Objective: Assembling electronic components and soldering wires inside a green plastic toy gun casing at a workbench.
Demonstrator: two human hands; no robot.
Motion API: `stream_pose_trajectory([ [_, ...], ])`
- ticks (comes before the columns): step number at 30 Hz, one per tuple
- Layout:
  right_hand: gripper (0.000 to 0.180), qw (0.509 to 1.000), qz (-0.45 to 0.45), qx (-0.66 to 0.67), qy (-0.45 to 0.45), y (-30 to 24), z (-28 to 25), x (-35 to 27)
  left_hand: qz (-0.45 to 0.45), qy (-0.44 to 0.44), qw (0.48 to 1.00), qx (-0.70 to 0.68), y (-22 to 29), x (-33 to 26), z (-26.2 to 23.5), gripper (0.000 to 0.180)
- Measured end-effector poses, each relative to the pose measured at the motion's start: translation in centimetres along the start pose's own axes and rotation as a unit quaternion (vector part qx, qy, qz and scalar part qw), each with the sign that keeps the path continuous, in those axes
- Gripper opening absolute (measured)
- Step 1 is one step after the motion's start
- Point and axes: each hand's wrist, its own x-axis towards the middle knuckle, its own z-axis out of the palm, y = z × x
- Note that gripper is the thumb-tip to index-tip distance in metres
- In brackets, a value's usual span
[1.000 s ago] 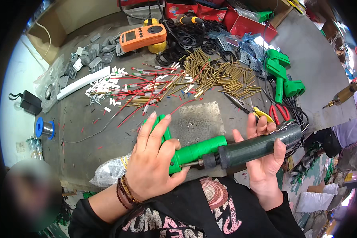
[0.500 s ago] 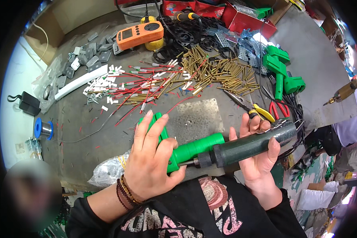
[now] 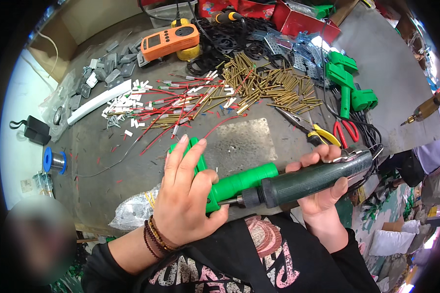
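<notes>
Under my left hand [image 3: 183, 195] lies a bright green plastic housing [image 3: 244, 179] with a ribbed handle, gripped between the fingers and thumb. My right hand [image 3: 320, 188] is wrapped around a dark green electric screwdriver [image 3: 315, 178], fingers on its far side and thumb on the near side. The screwdriver lies nearly level, and its bit [image 3: 231, 200] reaches the housing beside my left thumb. Whether a screw sits at the tip is hidden.
Brass tubes [image 3: 278, 85], red wires [image 3: 181, 105] and white pieces lie in heaps beyond my hands. Pliers [image 3: 322, 134] and red-handled cutters [image 3: 346, 133] are right of them. More green housings [image 3: 344, 85], an orange meter [image 3: 170, 42] and a solder spool [image 3: 55, 160] stand around the table.
The rear of the screwdriver has shifted slightly right. My right fingers have curled closer over it, and the thumb has moved down a little. My left hand keeps its hold on the housing.
</notes>
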Motion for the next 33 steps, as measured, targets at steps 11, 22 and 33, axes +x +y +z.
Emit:
stream_pose_trajectory([
  [11, 0.045, 0.996, -0.037, -0.057, -0.057, -2.5, 0.0, 2.7, -0.23, 0.003, 0.96, -0.162, -3.6, -2.0, -3.5, 0.067],
  [22, 0.048, 0.995, 0.0, -0.09, -0.034, -0.6, 0.7, 4.3, -0.278, -0.133, 0.879, -0.365, -5.0, -1.4, -4.2, 0.083],
  [33, 0.045, 0.997, -0.001, -0.08, 0.007, -0.5, 0.8, 4.2, -0.251, -0.117, 0.884, -0.377, -5.3, -1.8, -3.7, 0.082],
])
